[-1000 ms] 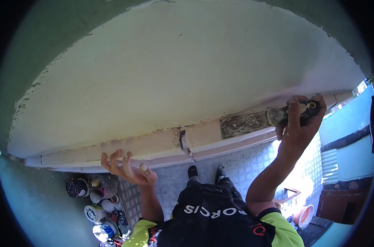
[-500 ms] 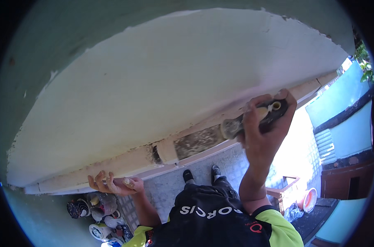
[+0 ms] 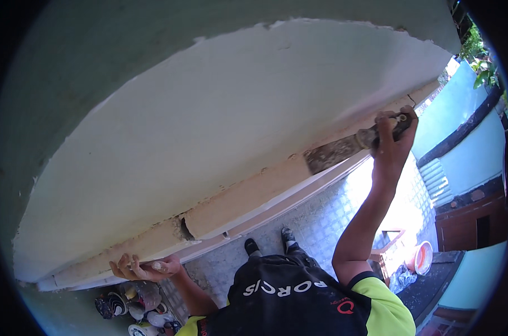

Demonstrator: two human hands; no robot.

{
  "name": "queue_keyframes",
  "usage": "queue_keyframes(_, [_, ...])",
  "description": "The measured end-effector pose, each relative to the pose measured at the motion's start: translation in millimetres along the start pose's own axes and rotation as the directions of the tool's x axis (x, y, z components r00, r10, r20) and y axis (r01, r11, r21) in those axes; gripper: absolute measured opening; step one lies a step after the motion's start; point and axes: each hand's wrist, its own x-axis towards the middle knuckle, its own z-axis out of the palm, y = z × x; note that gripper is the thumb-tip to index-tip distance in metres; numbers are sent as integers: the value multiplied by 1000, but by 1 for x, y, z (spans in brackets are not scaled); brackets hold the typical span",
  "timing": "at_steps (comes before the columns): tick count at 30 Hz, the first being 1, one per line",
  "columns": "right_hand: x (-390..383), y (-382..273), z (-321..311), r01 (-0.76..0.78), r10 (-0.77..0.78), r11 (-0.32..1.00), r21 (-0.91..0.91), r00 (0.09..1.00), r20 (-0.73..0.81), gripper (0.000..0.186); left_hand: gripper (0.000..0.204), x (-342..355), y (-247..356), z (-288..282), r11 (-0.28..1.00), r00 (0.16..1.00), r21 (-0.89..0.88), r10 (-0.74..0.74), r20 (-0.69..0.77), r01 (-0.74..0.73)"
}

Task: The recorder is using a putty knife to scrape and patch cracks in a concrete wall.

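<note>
My right hand (image 3: 396,131) is wrapped round the dark handle of a putty knife (image 3: 335,154). Its wide, stained blade lies along the pale ledge (image 3: 248,199) below the white wall panel (image 3: 226,117). At the lower left, my left hand (image 3: 144,267) is palm up beneath the ledge edge with fingers loosely curled and apart, whitish residue on the fingertips. Nothing shows in it. A dark gap (image 3: 186,228) breaks the ledge between the two hands.
Buckets and containers (image 3: 139,305) stand at lower left. Below lies a tiled floor (image 3: 209,266), sunlit at right. An orange-rimmed bucket (image 3: 422,257) and a clear plastic bag (image 3: 402,278) sit on a dark surface at right, beside a wooden frame (image 3: 384,260). Green wall surrounds the panel.
My right hand has slid the putty knife to the right and farther up along the ledge. My left hand stays near the ledge's left part. The view has shifted slightly.
</note>
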Motion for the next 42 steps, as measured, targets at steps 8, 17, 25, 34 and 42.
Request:
queue_keyframes(8, [38, 14, -15, 48, -50, 996, 80, 999, 20, 44, 45, 5, 3, -1, 999, 1000, 27, 21, 14, -21])
queue_keyframes(17, [64, 22, -35, 7, -9, 998, 63, 1000, 29, 48, 44, 5, 8, 0, 998, 999, 45, -37, 19, 36])
queue_keyframes(25, [58, 35, -29, 307, -320, 939, 155, 945, 68, 47, 44, 1, 6, 2, 998, 1000, 61, -4, 18, 3])
queue_keyframes(34, [85, 44, -54, 450, -449, 893, 7, 893, -41, 49, 51, 2, 6, 8, 998, 999, 33, 45, -9, -45])
queue_keyframes(42, [81, 52, -37, 466, -482, 869, 165, 873, 75, 49, 52, 2, 9, 7, 999, 999, 35, 20, -27, -19])
